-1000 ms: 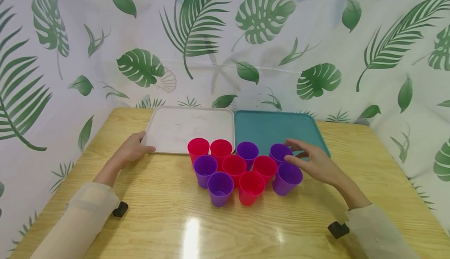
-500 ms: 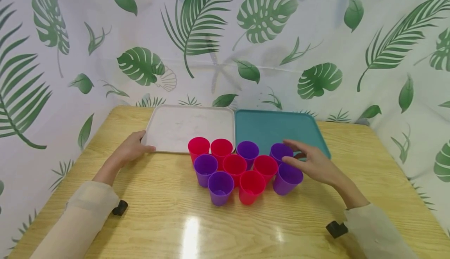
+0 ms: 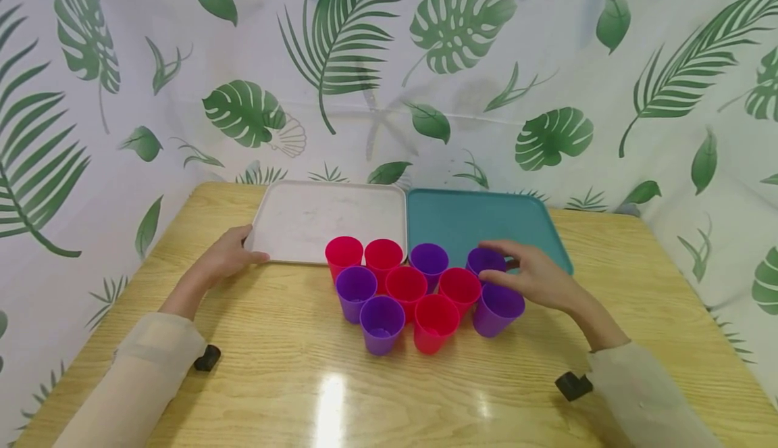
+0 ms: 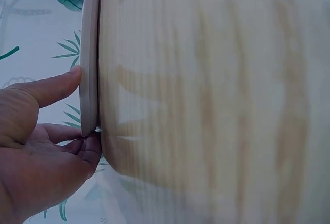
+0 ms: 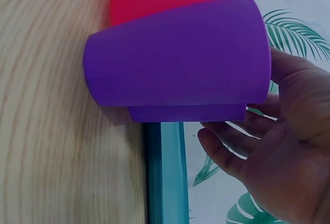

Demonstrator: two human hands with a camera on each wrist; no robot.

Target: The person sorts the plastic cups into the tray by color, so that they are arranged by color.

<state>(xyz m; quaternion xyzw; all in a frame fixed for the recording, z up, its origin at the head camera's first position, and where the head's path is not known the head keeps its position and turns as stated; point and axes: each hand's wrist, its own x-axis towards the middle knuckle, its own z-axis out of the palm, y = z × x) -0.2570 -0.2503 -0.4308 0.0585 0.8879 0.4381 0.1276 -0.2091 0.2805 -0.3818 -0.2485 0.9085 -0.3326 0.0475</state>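
Observation:
My left hand (image 3: 227, 255) holds the near left corner of a white tray (image 3: 328, 221); in the left wrist view the thumb lies on its edge (image 4: 90, 53) and the fingers curl at the corner. My right hand (image 3: 537, 276) reaches around the rim of the rear right purple cup (image 3: 484, 259), fingers behind it and thumb in front, with a visible gap to the palm. Another purple cup (image 3: 498, 309) stands just before it, hiding most of it in the right wrist view. Several upright red cups (image 3: 436, 323) and purple cups (image 3: 381, 326) are grouped to the left.
A teal tray (image 3: 474, 221) lies against the white tray's right side, behind the cups. The wooden table (image 3: 273, 367) ends at a leaf-patterned cloth (image 3: 365, 96) at the back and sides. All the cups stand close together at the trays' front edges.
My right hand has shifted slightly left, further over the rear right purple cup. The left hand, cups and trays have stayed in place.

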